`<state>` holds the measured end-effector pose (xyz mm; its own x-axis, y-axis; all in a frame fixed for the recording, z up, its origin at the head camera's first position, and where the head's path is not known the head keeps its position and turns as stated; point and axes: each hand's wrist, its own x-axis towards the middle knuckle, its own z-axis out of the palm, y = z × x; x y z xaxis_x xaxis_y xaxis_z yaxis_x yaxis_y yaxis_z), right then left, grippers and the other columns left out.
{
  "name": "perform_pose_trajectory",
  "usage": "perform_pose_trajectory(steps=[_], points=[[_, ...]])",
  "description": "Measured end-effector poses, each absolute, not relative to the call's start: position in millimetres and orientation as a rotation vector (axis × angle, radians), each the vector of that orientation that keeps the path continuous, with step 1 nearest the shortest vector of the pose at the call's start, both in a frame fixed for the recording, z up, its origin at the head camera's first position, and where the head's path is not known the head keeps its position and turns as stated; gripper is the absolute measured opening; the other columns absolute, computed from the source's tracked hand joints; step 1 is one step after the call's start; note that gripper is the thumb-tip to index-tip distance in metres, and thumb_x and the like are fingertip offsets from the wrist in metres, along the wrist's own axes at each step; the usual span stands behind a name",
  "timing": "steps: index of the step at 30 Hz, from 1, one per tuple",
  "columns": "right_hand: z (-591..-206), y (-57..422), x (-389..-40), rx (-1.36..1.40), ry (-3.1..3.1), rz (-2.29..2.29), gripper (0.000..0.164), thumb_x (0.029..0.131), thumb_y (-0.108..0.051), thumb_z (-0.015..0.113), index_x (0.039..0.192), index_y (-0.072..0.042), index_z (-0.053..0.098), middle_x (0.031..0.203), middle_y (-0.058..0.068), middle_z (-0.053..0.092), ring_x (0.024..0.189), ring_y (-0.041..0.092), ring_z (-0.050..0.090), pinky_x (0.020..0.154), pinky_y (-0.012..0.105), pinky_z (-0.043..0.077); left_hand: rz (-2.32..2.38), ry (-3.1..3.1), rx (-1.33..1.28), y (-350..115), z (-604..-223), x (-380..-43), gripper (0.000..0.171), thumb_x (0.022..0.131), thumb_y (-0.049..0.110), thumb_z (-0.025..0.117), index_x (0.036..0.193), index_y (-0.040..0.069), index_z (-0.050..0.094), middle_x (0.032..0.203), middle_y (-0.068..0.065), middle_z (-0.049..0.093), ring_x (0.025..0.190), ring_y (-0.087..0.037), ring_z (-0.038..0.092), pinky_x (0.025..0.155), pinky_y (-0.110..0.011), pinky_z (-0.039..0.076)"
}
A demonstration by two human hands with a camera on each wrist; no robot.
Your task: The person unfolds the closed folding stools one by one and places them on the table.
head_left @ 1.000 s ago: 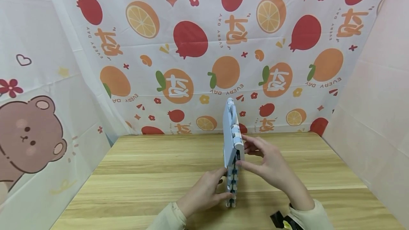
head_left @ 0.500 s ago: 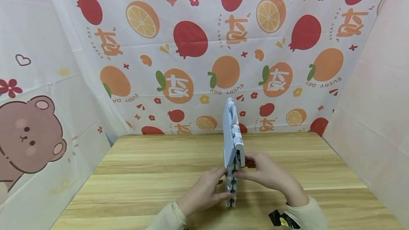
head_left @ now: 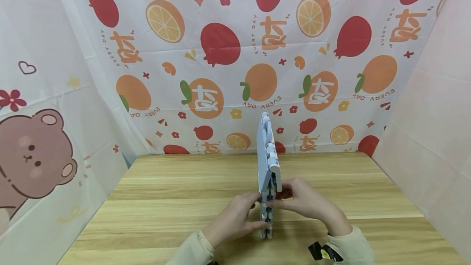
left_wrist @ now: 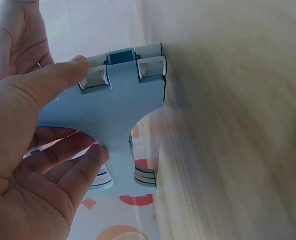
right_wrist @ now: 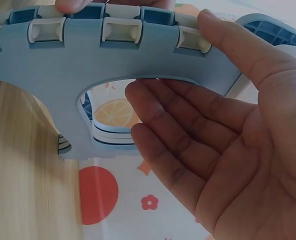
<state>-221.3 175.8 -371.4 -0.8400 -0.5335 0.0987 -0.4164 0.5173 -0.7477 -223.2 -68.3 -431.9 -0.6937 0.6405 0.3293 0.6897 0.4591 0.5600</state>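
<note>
- Nearest, at the bottom edge, two cream sleeves (head_left: pixel 193 250) reach in; a small black device with a yellow patch (head_left: pixel 324 253) sits at the right wrist.
- The left hand (head_left: pixel 237 220) grips the lower part of the stool from its left side: its thumb presses the hinged edge, and its other fingers bend in against the panel beside the curved cut-out.
- The right hand (head_left: pixel 307 199) grips the stool from the other side, a little farther along; its thumb lies on the same edge, and its fingers reach to the rim of the cut-out.
- Between the hands is the stool (head_left: pixel 262 150), light blue and white plastic, folded narrow and upright on the counter, slightly right of centre. Its narrow edge faces the person. Blue and white hinge knuckles (right_wrist: pixel 122 30) line that edge, and a taller flat part with a handle loop rises at the far end.
- Under it spreads the counter (head_left: pixel 165 203), pale yellowish wood grain with long stripes.
- To the left hangs a whitish cloth with a brown cartoon bear (head_left: pixel 40 154); to the right, a plain pale cloth (head_left: pixel 434 134).
- Farthest back, a white cloth (head_left: pixel 176 58) shows oranges, red fruit, small flowers and the words "EVERY DAY".
</note>
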Motion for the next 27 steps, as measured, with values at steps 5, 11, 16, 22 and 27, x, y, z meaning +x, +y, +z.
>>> perform_pose_trajectory(steps=[5,11,16,22,27], points=[[-372,176,-222,-0.826,2.609,-1.225,0.037,0.097,-0.038,0.082,0.124,-0.014,0.078,0.115,-0.001,0.081,0.097,0.012,0.075,0.088,0.025,0.060,-1.050,-2.612,-1.206,-69,-431,-225,0.057,0.093,0.029,0.087,0.143,0.015,0.064,0.139,-0.002,0.073,0.121,-0.016,0.072,0.095,-0.031,0.064],[-372,177,-222,-0.821,2.589,-1.235,0.036,0.097,-0.037,0.082,0.124,-0.013,0.077,0.114,0.000,0.081,0.096,0.013,0.075,0.088,0.026,0.060,-1.041,-2.605,-1.219,-71,-431,-227,0.052,0.092,0.029,0.088,0.137,0.013,0.067,0.135,-0.003,0.075,0.120,-0.016,0.073,0.097,-0.029,0.063],[-372,179,-223,-0.823,2.582,-1.233,0.035,0.097,-0.034,0.082,0.124,-0.013,0.077,0.114,0.000,0.081,0.098,0.013,0.075,0.089,0.030,0.061,-1.040,-2.622,-1.227,-74,-430,-230,0.053,0.091,0.028,0.089,0.138,0.013,0.068,0.134,-0.002,0.076,0.118,-0.013,0.073,0.097,-0.029,0.063],[-372,182,-224,-0.831,2.601,-1.203,0.038,0.096,-0.036,0.083,0.126,-0.012,0.077,0.114,-0.002,0.081,0.098,0.012,0.075,0.089,0.032,0.061,-1.012,-2.658,-1.232,-77,-425,-233,0.052,0.090,0.028,0.090,0.136,0.013,0.069,0.131,0.001,0.077,0.117,-0.010,0.073,0.098,-0.030,0.063],[-372,185,-225,-0.851,2.612,-1.182,0.041,0.096,-0.036,0.083,0.128,-0.011,0.076,0.113,-0.004,0.080,0.097,0.010,0.074,0.087,0.029,0.060,-1.030,-2.680,-1.235,-80,-421,-233,0.051,0.089,0.027,0.090,0.133,0.011,0.071,0.128,0.002,0.078,0.116,-0.009,0.073,0.098,-0.033,0.063]])
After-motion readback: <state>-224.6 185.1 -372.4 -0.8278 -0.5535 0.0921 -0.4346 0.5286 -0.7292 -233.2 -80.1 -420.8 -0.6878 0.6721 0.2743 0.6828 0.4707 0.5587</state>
